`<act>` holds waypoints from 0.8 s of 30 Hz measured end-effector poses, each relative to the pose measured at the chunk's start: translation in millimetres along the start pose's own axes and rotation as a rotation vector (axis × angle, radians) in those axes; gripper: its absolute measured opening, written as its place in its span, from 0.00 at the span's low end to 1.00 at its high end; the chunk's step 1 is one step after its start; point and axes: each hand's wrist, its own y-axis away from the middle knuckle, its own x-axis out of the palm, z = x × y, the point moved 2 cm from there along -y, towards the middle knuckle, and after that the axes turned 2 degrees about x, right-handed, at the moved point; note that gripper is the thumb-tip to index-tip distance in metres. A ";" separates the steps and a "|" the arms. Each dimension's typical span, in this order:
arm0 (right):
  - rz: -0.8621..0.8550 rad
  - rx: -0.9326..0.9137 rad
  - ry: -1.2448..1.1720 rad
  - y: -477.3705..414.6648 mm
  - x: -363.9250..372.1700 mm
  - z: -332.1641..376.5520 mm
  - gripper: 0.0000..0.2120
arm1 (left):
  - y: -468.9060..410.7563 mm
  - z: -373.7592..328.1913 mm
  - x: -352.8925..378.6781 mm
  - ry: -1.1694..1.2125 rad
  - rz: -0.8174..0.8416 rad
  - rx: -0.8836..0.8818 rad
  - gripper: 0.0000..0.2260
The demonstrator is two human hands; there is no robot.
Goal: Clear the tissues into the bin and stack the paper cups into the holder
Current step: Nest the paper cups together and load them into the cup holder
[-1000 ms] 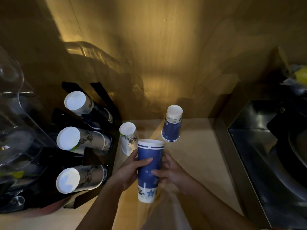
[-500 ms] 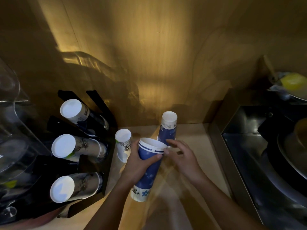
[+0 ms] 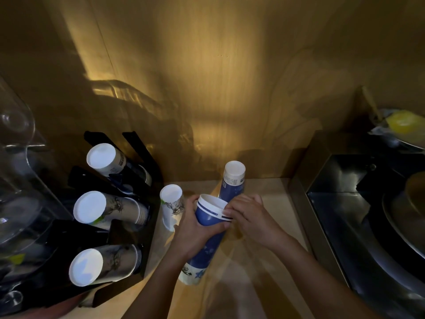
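Note:
My left hand (image 3: 192, 229) is wrapped around a tall blue cup stack (image 3: 208, 238), tilted with its open rim up and away from me. My right hand (image 3: 251, 217) touches that rim with its fingertips. Behind them an upside-down blue cup (image 3: 232, 180) stands on the wooden counter (image 3: 271, 261). An upside-down white cup with a dark print (image 3: 172, 204) stands left of the stack. The black cup holder (image 3: 119, 226) on the left carries three rows of stacked cups, bottoms facing me. No tissues or bin show.
A dark metal sink (image 3: 368, 226) with a raised rim borders the counter on the right, with a yellow item (image 3: 403, 123) at its far corner. Clear plastic and glassware (image 3: 18, 180) fill the far left. A wooden wall closes the back.
The blue stack has tipped from upright to leaning. My right hand left its side, opened, then returned to its rim. The view shifted slightly.

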 end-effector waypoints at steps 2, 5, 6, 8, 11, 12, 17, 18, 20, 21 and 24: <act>-0.048 -0.027 0.043 -2.2 -5.0 7.1 0.08 | -0.9 -3.1 -1.2 -0.001 -0.018 0.006 0.33; -0.149 -0.033 0.134 -5.4 -22.7 12.1 0.06 | 0.7 -4.2 -2.8 -0.067 -0.028 0.010 0.34; -0.202 -0.024 0.159 -6.6 -31.0 11.7 0.06 | 2.5 -3.0 -3.6 -0.092 -0.027 0.008 0.34; -0.310 0.016 0.114 -8.9 -50.2 11.8 0.06 | 5.9 0.7 -5.2 -0.111 -0.029 0.013 0.34; -0.348 0.049 0.006 -12.1 -69.2 10.6 0.08 | 9.2 2.1 -5.8 -0.117 -0.044 0.025 0.33; -0.344 0.053 -0.027 -11.5 -71.6 10.2 0.08 | 9.6 0.6 -5.4 -0.114 -0.051 0.031 0.34; -0.267 0.168 -0.224 -4.4 -63.9 -0.6 0.02 | 10.0 -9.3 -2.7 -0.114 -0.109 0.111 0.36; -0.231 0.196 -0.262 -3.0 -61.2 -2.7 0.04 | 10.2 -10.7 -2.8 -0.112 -0.125 0.130 0.36; -0.164 0.205 -0.287 -0.2 -59.4 -4.4 0.20 | 11.0 -12.9 -3.7 -0.131 -0.138 0.160 0.35; -0.148 0.173 -0.237 1.1 -60.4 -3.1 0.29 | 11.1 -13.5 -3.9 -0.147 -0.131 0.172 0.35; -0.175 -0.007 0.218 4.9 -60.6 -0.7 0.46 | 10.6 -15.5 -1.8 -0.205 -0.081 0.200 0.36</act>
